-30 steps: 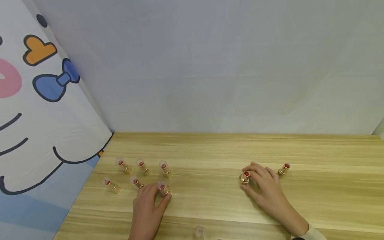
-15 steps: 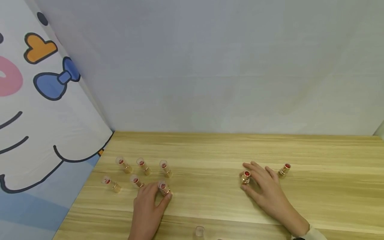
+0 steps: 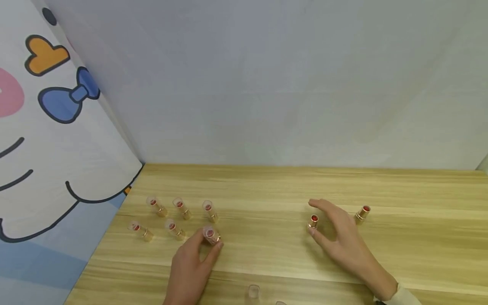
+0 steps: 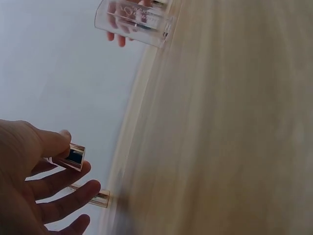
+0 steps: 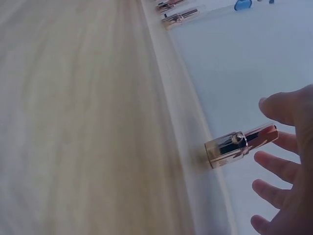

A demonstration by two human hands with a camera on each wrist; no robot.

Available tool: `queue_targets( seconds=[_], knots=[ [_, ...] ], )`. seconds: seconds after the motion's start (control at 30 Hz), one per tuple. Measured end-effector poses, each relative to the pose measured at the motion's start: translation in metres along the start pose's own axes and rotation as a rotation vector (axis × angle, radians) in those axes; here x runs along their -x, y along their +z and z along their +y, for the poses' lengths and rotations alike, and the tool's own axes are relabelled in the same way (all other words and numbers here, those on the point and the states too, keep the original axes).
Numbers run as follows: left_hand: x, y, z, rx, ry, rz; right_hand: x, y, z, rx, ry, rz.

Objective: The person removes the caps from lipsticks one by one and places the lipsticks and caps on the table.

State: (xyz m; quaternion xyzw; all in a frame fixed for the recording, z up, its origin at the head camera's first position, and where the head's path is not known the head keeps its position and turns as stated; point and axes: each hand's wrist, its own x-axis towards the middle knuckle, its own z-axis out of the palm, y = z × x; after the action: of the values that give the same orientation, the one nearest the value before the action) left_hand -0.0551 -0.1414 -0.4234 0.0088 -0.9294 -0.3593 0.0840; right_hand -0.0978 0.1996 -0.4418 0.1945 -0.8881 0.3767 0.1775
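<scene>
My left hand (image 3: pixel 188 263) pinches a gold lipstick with a clear cap (image 3: pixel 211 235) between thumb and fingers. The left wrist view shows its gold base (image 4: pixel 73 156) raised off the table, with another lipstick (image 4: pixel 100 198) standing behind the fingers. On the right, an uncapped gold lipstick with a red tip (image 3: pixel 313 221) stands upright on the table. Around it my right hand (image 3: pixel 345 239) is spread, thumb and fingers apart. In the right wrist view this lipstick (image 5: pixel 227 148) stands between the thumb and the loose fingers.
Several capped lipsticks (image 3: pixel 182 209) stand in two rows on the left of the wooden table (image 3: pixel 263 250). Another uncapped lipstick (image 3: pixel 361 214) stands behind my right hand. A clear cap (image 3: pixel 253 291) is near the front edge. A pale curtain (image 3: pixel 289 89) hangs behind.
My left hand has raised the capped lipstick and shifted slightly right, uncovering the lipstick behind it. My right hand's fingers have spread away from the uncapped lipstick, which stays in place.
</scene>
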Motion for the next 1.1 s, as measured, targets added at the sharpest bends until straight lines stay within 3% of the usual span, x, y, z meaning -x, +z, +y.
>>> queue_targets(
  seconds=[0.13, 0.37, 0.47, 0.73, 0.93, 1.1],
  knots=[
    [0.003, 0.005, 0.003, 0.018, 0.109, 0.048, -0.002, -0.003, -0.007, 0.015, -0.058, 0.032],
    [0.004, 0.014, 0.007, 0.08, 0.411, 0.142, -0.008, -0.008, -0.026, 0.012, -0.136, 0.04],
    [0.005, 0.017, 0.009, 0.083, 0.493, 0.164, -0.009, -0.008, -0.035, -0.006, -0.194, 0.032],
    [0.008, 0.024, 0.014, 0.053, 0.632, 0.173, -0.007, -0.002, -0.063, -0.072, -0.309, 0.009],
    [0.013, 0.024, 0.02, -0.063, 0.64, 0.183, -0.003, 0.007, -0.072, -0.152, -0.436, -0.02],
    [0.015, 0.024, 0.023, -0.087, 0.654, 0.186, 0.0, 0.012, -0.073, -0.228, -0.454, -0.098]
  ],
)
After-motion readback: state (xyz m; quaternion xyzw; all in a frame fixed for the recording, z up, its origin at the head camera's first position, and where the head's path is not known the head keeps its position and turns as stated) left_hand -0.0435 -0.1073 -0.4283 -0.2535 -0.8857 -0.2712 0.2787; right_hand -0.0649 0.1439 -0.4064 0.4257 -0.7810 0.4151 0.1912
